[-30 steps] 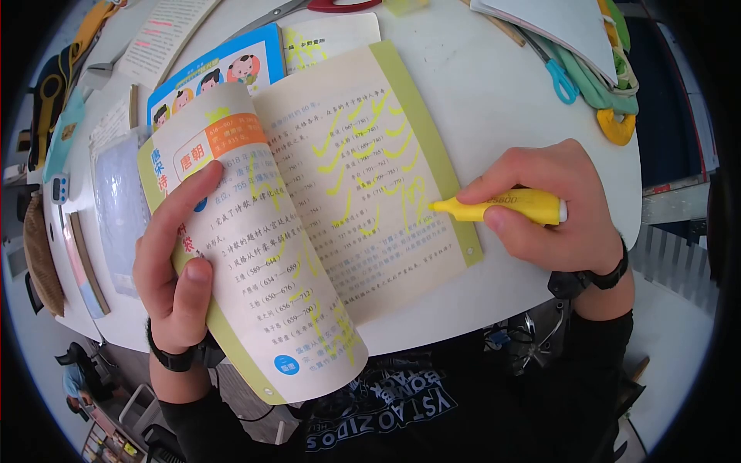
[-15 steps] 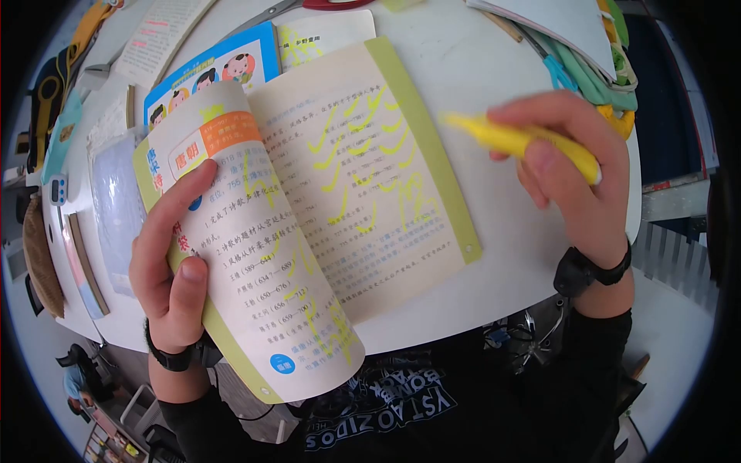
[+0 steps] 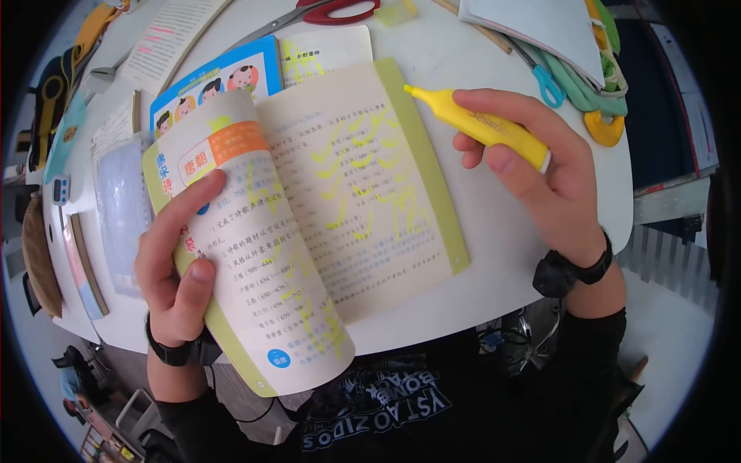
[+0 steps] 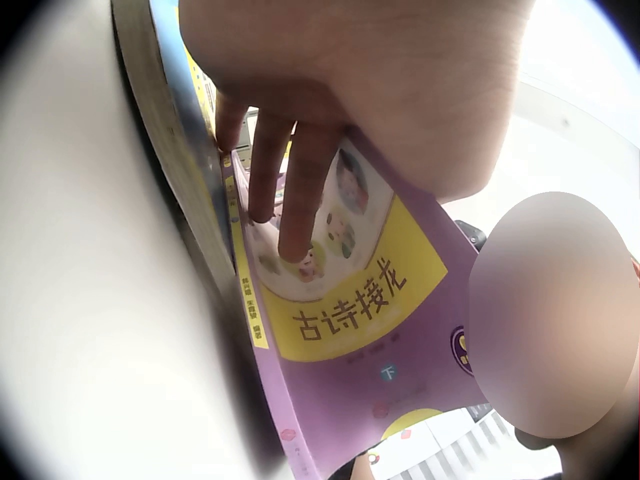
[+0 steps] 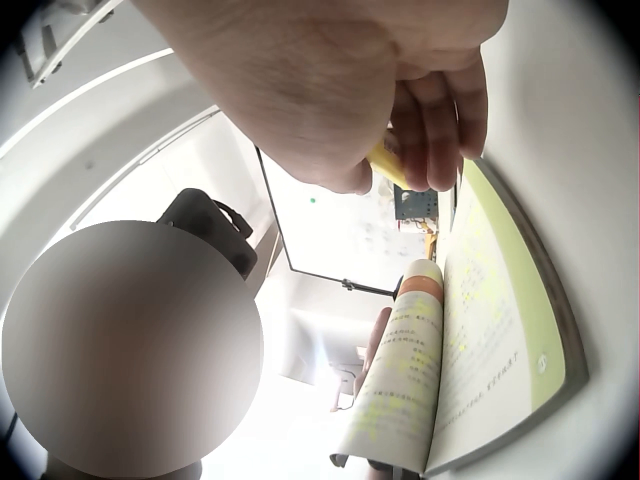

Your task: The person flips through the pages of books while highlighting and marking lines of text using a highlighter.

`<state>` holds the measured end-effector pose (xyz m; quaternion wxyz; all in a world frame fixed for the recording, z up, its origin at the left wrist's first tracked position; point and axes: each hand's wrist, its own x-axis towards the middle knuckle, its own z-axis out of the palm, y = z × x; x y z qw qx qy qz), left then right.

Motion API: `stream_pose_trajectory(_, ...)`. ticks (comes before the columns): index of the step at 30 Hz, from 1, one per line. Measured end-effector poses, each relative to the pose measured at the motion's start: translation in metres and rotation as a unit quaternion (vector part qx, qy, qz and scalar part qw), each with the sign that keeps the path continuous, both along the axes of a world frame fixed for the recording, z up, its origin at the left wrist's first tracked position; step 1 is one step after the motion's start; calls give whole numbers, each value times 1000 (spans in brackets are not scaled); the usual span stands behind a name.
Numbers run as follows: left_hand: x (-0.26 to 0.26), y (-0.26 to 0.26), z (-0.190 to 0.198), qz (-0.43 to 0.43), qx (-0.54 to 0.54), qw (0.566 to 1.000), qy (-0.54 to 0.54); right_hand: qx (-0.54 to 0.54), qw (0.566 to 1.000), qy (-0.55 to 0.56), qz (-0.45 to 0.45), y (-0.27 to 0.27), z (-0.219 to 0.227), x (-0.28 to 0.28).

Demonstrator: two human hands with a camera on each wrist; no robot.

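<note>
An open book (image 3: 363,255) with green page edges and yellow highlighter strokes lies at the middle of the head view. The left hand (image 3: 174,266) grips its left side, thumb and index finger on the curved left page. In the left wrist view, fingers of the left hand (image 4: 340,110) spread over the purple cover (image 4: 350,400). The right hand (image 3: 540,166) pinches an uncapped yellow highlighter (image 3: 482,123), its tip near the book's upper right edge. From the right wrist view, the right hand (image 5: 340,90) is above the book (image 5: 490,340), mostly covering the highlighter (image 5: 388,165).
Behind the book are a blue booklet (image 3: 270,58) with cartoon faces and red-handled scissors (image 3: 340,11). Printed pages (image 3: 166,38) and a clear plastic pouch (image 3: 123,224) lie left. Turquoise scissors (image 3: 549,89) and a green and yellow pouch (image 3: 606,127) are at the upper right.
The right hand lifted the highlighter off the lower right page and moved it up toward the book's upper right edge. The left hand keeps its grip; the book has shifted slightly in view.
</note>
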<state>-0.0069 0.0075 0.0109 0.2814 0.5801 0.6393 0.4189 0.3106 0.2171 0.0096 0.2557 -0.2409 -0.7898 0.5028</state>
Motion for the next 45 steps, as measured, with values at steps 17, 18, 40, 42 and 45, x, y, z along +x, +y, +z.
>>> stream_pose_trajectory(17,13,2,-2,-134,1,989,-67,98,991,-37,78,-2,-2,-8)
stream_pose_trajectory(18,13,2,-2,-138,2,988,-72,109,991,-36,74,-2,-2,-9)
stream_pose_trajectory(40,10,1,-4,-141,-6,986,-87,136,984,-44,109,-4,0,-10)
stream_pose_trajectory(42,9,1,-5,-146,-2,985,-90,168,973,-42,153,-3,0,-9)
stream_pose_trajectory(45,8,2,-3,-150,-1,985,-83,175,973,-42,142,-5,-1,-11)
